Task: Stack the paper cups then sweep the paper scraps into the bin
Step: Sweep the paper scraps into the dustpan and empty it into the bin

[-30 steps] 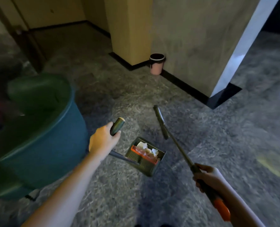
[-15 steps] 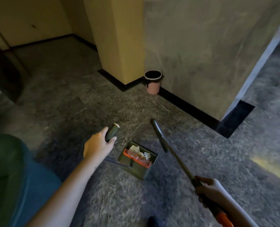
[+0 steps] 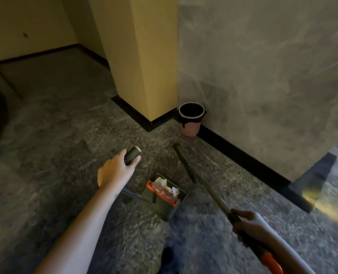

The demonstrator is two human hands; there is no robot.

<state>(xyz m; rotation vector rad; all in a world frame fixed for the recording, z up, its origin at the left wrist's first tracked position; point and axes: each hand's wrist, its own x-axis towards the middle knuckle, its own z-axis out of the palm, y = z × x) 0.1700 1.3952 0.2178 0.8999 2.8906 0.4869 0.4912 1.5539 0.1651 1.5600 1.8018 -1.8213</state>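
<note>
Clearly the sweeping itself looks finished and the carry to the bin is the step in hand. The left hand (image 3: 115, 171) is wrapped around the dark top of the dustpan handle (image 3: 132, 153), fingers closed on it, thumb along its side. From there the handle runs down and forward to the dustpan (image 3: 164, 196), which hangs or sits low over the floor (image 3: 55, 135); whether it touches the floor cannot be told. White paper scraps (image 3: 167, 187) lie inside the pan, against its orange comb strip.

The right hand (image 3: 247, 228) is closed around the broom handle (image 3: 207, 191) near its orange grip, and the handle slants up and forward, its dark far end reaching past the pan. No broom head is in view.

The bin (image 3: 192, 119), small and pink with a dark liner folded over its rim, stands on the floor in the corner where the yellow pillar (image 3: 144, 56) meets the grey wall (image 3: 263, 66), against the black skirting. It is well apart from the pan, further ahead. No paper cups show anywhere.

Next, I judge, the pan must go forward to the bin, be lifted above its rim and tipped so the scraps slide in. The mouth is narrow, so the pan lip should sit right over it before tilting, kept level on the way.
</note>
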